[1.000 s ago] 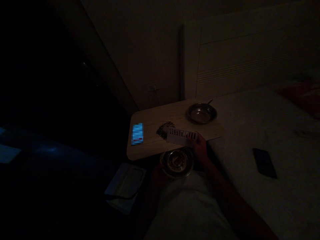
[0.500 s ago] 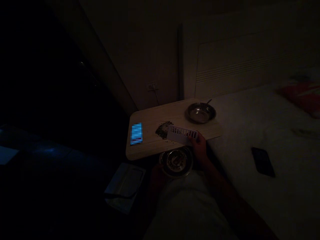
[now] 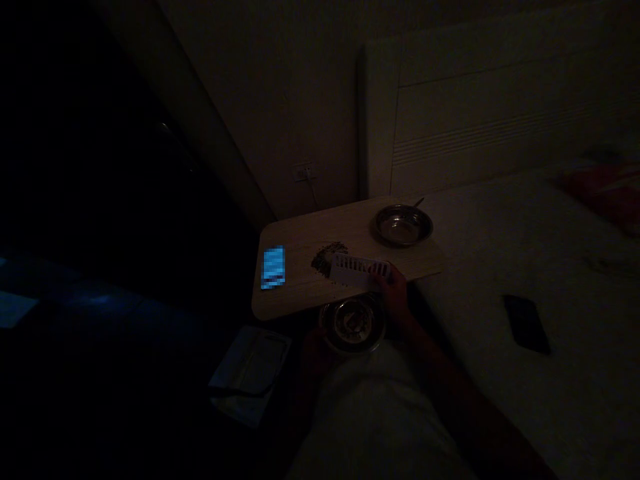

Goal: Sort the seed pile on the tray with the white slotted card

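Note:
My right hand (image 3: 393,287) grips the right end of a flat white plastic piece with a row of slots (image 3: 345,273), held low over the table near its front edge. Its left end meets a pile of small dark bits (image 3: 324,259), like seeds or dried leaves; I cannot tell which. Just below the table edge is a round metal bowl (image 3: 377,340) with some bits inside. At the bowl's left rim, my left hand (image 3: 317,350) is closed, its fingers mostly lost in the dark.
A second metal bowl (image 3: 425,230) with a utensil handle stands at the back right of the wooden table (image 3: 295,300). A lit phone (image 3: 273,268) lies at the left. A pale bag (image 3: 255,367) is below; a dark phone (image 3: 526,323) rests on the bed (image 3: 475,400).
My right hand and the slotted white piece have shifted slightly left, toward the pile. The bowl and my left hand stay in place. The picture is darker.

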`<state>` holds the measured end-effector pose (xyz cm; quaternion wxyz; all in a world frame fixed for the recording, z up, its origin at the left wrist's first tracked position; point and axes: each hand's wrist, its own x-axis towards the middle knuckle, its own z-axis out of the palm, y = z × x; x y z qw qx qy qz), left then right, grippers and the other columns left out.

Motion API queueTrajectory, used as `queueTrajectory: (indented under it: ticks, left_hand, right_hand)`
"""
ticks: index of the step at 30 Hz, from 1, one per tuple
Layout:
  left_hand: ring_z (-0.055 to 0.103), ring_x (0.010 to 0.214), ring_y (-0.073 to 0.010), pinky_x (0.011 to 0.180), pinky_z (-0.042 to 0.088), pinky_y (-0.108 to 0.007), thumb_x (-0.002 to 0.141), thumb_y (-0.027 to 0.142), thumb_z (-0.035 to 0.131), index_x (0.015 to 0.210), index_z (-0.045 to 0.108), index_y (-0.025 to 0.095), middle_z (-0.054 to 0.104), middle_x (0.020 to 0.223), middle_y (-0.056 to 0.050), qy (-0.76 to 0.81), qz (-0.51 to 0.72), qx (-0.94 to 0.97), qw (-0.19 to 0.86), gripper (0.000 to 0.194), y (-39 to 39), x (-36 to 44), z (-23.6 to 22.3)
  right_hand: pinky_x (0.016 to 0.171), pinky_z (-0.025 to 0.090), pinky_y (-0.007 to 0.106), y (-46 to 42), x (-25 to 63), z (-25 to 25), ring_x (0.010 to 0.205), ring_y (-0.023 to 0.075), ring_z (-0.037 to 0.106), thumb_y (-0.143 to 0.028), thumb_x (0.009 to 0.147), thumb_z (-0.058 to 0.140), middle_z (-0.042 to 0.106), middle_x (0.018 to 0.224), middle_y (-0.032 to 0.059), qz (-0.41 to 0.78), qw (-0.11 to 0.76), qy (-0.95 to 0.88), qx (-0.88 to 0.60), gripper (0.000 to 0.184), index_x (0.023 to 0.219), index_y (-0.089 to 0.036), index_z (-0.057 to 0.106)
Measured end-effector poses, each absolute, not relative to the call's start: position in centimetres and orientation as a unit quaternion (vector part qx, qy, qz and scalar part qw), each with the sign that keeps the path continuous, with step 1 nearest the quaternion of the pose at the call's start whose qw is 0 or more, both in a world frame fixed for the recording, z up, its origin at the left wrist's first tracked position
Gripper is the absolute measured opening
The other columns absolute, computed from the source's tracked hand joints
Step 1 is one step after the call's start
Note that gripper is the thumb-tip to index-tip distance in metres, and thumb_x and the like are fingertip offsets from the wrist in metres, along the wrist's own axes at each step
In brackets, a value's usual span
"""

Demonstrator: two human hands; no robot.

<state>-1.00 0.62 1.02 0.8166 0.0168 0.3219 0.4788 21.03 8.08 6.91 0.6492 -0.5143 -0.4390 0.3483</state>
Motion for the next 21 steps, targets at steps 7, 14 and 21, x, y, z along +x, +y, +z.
queueTrajectory:
  ticks: [7,14,21]
  left_hand:
    - [0.074,0.084,-0.0275,0.094,0.051,-0.042,0.071,0.011,0.061,0.088,0.072,0.013,0.079,0.082,-0.011,0.391,0.489,-0.021,0.779,0.021,0.7,-0.2,2.2]
    - [0.073,0.094,-0.0307,0.098,0.048,-0.046,0.073,0.013,0.059,0.105,0.071,0.011,0.079,0.094,-0.013,0.351,0.472,-0.021,0.809,0.034,0.7,-0.5,1.8]
    - [0.072,0.095,-0.0311,0.096,0.049,-0.044,0.073,0.013,0.060,0.107,0.072,0.012,0.079,0.092,-0.012,0.358,0.485,-0.017,0.798,0.036,0.6,-0.4,1.5]
  right_hand:
    - [0.071,0.049,0.030,8.5,20.4,6.8,0.077,0.0199,0.059,-0.035,0.075,0.069,0.068,0.080,0.0004,0.363,0.642,-0.452,-0.502,0.017,0.084,-0.021,0.067]
    - [0.066,0.046,0.028,8.2,20.2,7.5,0.070,0.0179,0.055,-0.034,0.074,0.067,0.064,0.071,-0.0017,0.365,0.635,-0.469,-0.494,0.013,0.078,-0.021,0.065]
    - [0.062,0.044,0.028,7.9,20.4,7.7,0.065,0.0170,0.052,-0.034,0.069,0.065,0.060,0.067,-0.0020,0.380,0.625,-0.461,-0.503,0.013,0.072,-0.021,0.063]
